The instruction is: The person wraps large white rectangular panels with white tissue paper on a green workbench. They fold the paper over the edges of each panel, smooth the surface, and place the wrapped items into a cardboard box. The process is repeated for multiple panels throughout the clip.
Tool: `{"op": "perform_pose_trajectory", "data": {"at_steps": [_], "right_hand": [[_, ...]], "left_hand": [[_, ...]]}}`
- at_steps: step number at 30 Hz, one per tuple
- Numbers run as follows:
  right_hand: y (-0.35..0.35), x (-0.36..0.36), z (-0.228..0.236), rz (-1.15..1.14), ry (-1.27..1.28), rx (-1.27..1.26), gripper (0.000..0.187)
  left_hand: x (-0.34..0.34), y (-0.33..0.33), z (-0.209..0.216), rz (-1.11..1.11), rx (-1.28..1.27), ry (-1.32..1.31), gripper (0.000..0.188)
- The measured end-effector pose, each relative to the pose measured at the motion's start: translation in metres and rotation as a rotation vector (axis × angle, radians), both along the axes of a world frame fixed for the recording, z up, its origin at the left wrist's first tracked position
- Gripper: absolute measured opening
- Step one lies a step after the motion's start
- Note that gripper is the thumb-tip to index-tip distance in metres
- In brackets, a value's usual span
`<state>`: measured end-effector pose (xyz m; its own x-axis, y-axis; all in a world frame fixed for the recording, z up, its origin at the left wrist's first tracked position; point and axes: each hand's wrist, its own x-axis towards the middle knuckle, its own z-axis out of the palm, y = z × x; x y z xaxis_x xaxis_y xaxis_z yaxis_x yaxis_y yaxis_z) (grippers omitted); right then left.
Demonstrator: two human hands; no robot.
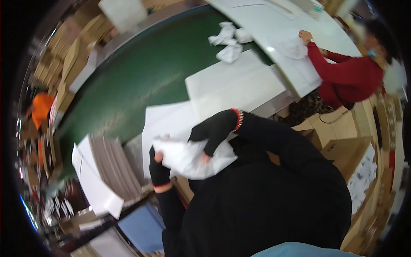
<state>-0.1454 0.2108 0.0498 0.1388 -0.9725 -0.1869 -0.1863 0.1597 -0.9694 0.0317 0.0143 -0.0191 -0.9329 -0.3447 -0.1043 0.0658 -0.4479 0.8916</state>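
Between my two hands is a crumpled white paper bundle (186, 159), held just above the table's near edge. My left hand (160, 168), in a black fingerless glove, is closed on its left side with the thumb on top. My right hand (214, 133), also in black, grips the right side, its fingertips pressed into the paper. Whatever the paper may contain is hidden. Beneath and beyond the bundle lies a loose white sheet (165, 118). A stack of white paper sheets (235, 83) is farther right.
Several crumpled white paper bundles (230, 52) sit on the green tabletop (141, 81). At left stands a stack of grey-brown sheets (113, 165). A co-worker in a red sweater (349, 81) works at the white table (274, 25). A cardboard box (346, 158) holding white bundles is at right.
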Motion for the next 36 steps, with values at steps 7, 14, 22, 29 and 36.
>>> {"op": "perform_pose_trajectory", "data": {"at_steps": [7, 14, 22, 29, 36], "right_hand": [[-0.002, -0.011, 0.004, -0.416, 0.183, -0.297, 0.059], [-0.008, 0.015, -0.060, -0.774, -0.485, -0.313, 0.037], [-0.032, 0.038, -0.061, -1.051, -0.130, -0.332, 0.070], [-0.036, 0.045, -0.058, -1.099, -0.286, -0.322, 0.055], [-0.034, 0.053, -0.043, -1.048, -0.245, -0.345, 0.057]], "left_hand": [[-0.015, 0.011, 0.017, 0.001, 0.064, 0.048, 0.080], [-0.024, 0.016, 0.030, 0.354, -0.663, -0.062, 0.046], [-0.030, 0.033, 0.042, 0.185, -0.673, -0.052, 0.042], [-0.027, 0.036, 0.044, 0.178, -0.389, -0.068, 0.048], [-0.022, 0.019, 0.007, 0.316, -0.440, -0.029, 0.060]]}}
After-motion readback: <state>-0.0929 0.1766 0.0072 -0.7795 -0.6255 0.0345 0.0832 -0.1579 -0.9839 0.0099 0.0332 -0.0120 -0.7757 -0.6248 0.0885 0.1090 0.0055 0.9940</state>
